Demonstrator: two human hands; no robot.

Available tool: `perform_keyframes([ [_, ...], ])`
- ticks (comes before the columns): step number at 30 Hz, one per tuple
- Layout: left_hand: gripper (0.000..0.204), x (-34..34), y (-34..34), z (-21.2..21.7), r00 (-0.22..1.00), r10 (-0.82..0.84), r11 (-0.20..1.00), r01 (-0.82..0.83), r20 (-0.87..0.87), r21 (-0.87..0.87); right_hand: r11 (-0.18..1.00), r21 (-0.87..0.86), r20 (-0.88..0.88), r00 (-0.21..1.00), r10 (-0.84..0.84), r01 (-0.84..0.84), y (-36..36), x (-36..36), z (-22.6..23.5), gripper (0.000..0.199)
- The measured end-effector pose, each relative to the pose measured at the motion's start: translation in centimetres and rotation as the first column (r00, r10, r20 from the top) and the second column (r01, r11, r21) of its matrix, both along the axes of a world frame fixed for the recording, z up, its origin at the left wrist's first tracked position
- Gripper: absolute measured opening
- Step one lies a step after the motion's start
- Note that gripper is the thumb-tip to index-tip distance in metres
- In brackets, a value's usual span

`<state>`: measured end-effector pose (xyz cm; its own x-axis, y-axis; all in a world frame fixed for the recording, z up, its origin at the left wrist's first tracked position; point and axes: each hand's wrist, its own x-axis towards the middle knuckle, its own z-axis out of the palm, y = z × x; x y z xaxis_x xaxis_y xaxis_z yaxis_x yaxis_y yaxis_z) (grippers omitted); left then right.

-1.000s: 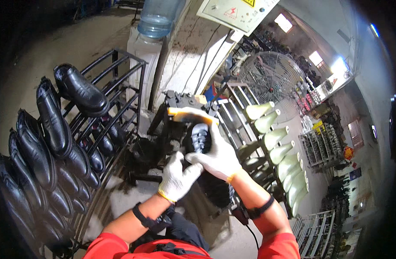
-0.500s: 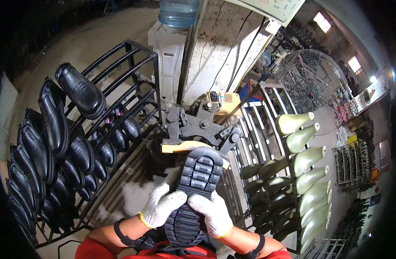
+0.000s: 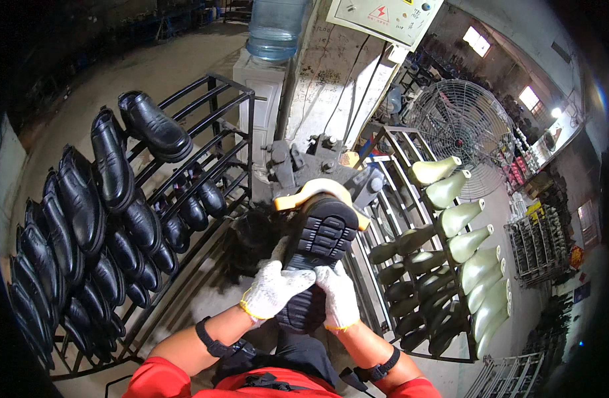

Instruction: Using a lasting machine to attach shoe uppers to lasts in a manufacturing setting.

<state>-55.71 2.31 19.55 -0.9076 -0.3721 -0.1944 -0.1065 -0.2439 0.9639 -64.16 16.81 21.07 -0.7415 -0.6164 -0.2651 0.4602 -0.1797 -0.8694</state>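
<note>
- Both gloved hands clamp the black shoe [image 3: 316,255] sole-up: the left hand [image 3: 272,289] wraps over its near half from the left, the right hand [image 3: 338,297] grips the right edge, fingers closed round it.
- That shoe sits between the hands and the machine, its far end pushed against the tan pad [image 3: 316,192] of the grey metal press [image 3: 311,166].
- It looks fairly heavy and stiff (the treaded rubber sole seems thick), so a hold on the sides of the sole, as now, should not slip; the shiny upper would likely be slicker.
- Left of the hands stands a black rack [image 3: 211,132] loaded with finished black shoes [image 3: 112,166].
- Right of the press, a second rack carries pale green shoe lasts [image 3: 464,219].
- Farther back are a water bottle [image 3: 276,26] and a round wire fan [image 3: 467,132].
</note>
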Motion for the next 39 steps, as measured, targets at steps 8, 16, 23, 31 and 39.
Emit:
perform_keyframes([
  [8,0.102,3.6,3.3,-2.1,0.986,0.151,0.989,-0.151,-0.072,0.002,0.939,0.213,-0.427,0.89,-0.159,0.271,-0.1,3.6,-1.3,0.012],
  [16,0.115,17.8,2.4,-8.2,0.911,-0.382,0.908,0.338,-0.157,-0.247,0.779,0.619,-0.672,0.582,0.458,0.102,10.6,16.1,-14.3,0.071],
  [23,0.033,32.6,1.3,-21.6,0.891,0.417,0.215,-0.289,0.18,0.933,0.695,0.275,0.143,0.743,0.653,-0.664,-1.7,21.2,-18.1,0.057],
  [31,0.067,48.8,-13.1,-26.6,-0.202,0.875,-0.034,-0.932,0.44,-0.36,0.478,0.707,0.068,0.723,0.688,-0.521,0.0,24.7,-28.4,0.084],
  [39,0.065,51.6,-26.2,-32.2,-0.137,0.857,0.27,-0.701,0.496,-0.66,0.227,0.75,0.326,0.646,0.69,-0.621,0.8,25.0,-29.9,0.071],
])
